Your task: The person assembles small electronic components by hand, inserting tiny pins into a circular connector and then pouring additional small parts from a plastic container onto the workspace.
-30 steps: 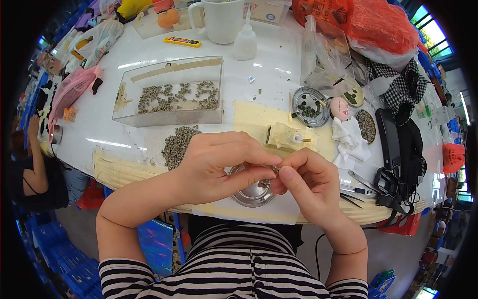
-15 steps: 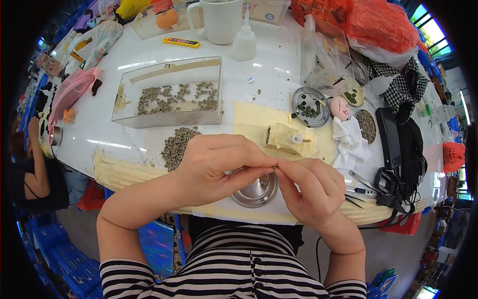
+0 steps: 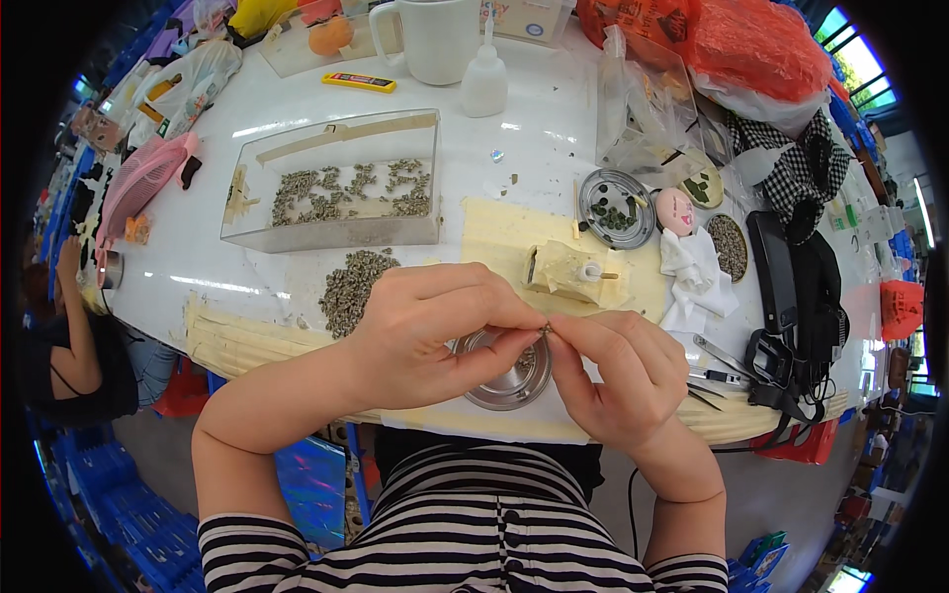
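Observation:
My left hand (image 3: 435, 331) and my right hand (image 3: 623, 376) meet at the fingertips, each in a thumb-and-finger pinch. Between them is a tiny metallic-looking piece (image 3: 545, 329), too small to name and mostly covered by my fingers. Below the pinch stands a round metal dish (image 3: 506, 395) with a few small grey pieces in it, partly hidden by my left hand. A heap of small grey-brown pieces (image 3: 351, 287) lies by the back of my left hand. Beyond my fingers sits a tape-wrapped block (image 3: 559, 277) with a small peg sticking out.
A clear box (image 3: 336, 235) holds more small pieces. At right are a dish of dark green bits (image 3: 633, 235), crumpled tissue (image 3: 700, 296), tweezers (image 3: 720, 354) and a black strap (image 3: 776, 296). A squeeze bottle (image 3: 484, 84) and white jug (image 3: 440, 44) stand behind. Another person (image 3: 89, 346) sits at left.
My hands stay pinched together over the metal dish, with only a very slight shift of the fingertips. The view has tilted a little; nothing on the table has visibly moved.

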Motion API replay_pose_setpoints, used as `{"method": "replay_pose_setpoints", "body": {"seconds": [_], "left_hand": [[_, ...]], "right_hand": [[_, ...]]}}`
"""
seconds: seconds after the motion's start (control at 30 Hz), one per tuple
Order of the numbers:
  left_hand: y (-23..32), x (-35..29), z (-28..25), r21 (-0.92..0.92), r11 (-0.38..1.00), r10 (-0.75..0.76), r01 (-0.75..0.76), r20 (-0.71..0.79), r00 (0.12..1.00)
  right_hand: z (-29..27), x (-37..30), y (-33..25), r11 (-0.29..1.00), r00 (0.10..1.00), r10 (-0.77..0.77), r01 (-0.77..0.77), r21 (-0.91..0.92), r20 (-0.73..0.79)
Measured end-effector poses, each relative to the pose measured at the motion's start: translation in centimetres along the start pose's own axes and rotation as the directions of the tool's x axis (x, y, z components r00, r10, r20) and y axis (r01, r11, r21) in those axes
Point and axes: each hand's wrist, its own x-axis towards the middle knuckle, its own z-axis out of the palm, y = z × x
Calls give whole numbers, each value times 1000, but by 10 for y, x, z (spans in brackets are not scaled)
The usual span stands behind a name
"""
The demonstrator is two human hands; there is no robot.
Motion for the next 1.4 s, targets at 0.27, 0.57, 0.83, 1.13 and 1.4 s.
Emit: {"method": "replay_pose_setpoints", "body": {"seconds": [0.27, 0.57, 0.83, 1.13, 1.4], "left_hand": [[-1, -1, 2, 13, 1000, -2, 2, -5, 1000], [-1, -2, 1, 15, 1000, -2, 2, 2, 1000], [-1, -1, 0, -36, 999, -27, 28, 7, 1000], [-1, -2, 1, -29, 999, -17, 17, 11, 1000], [1, -3, 1, -25, 1000, -4, 4, 9, 1000]], "right_hand": [[-2, 1, -1, 997, 999, -33, 34, -66, 21], [-2, 1, -3, 1000, 1000, 13, -13, -22, 10], [-6, 5, -5, 928, 965, 255, -263, 263, 64], [-5, 4, -6, 913, 957, 277, -291, 285, 90], [-3, -3, -5, 755, 885, 425, -462, 465, 189]]}}
